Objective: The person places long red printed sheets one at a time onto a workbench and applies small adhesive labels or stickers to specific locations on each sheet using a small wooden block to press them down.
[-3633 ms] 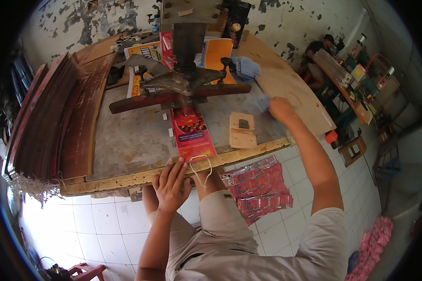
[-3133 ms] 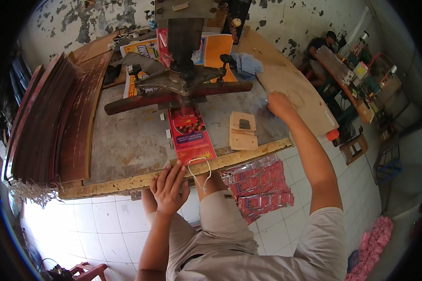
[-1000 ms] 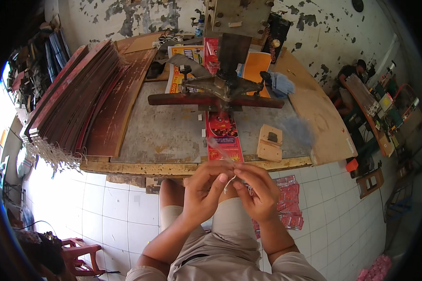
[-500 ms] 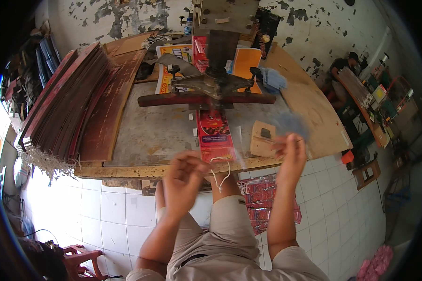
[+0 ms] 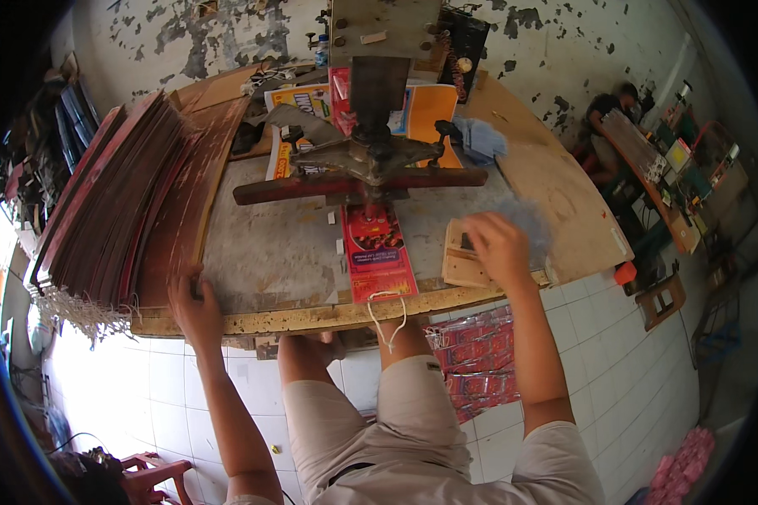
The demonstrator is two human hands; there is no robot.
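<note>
A red printed card [image 5: 377,252] lies under the red-edged bar of a metal press [image 5: 370,164], its near end at the table's front edge. From that end hangs a looped white cord [image 5: 387,324]. My left hand [image 5: 196,313] rests at the table edge near a stack of dark red boards, fingers apart, holding nothing visible. To the right of the card, my right hand [image 5: 501,246] bends over a small wooden block [image 5: 461,268] with a dark patch on it. Its fingers are bunched down at that patch; what they pinch, if anything, is hidden.
The dark red board stack [image 5: 101,202] has a frayed near end. Blue translucent material [image 5: 526,227] lies right of the block, and more blue sheets [image 5: 480,139] lie beyond. Red printed packets [image 5: 476,362] are below the table. A person [image 5: 606,126] sits far right.
My left hand has left the cord and moved left to the table edge. My right hand has come in over the wooden block. The clear strip beside the card is no longer visible.
</note>
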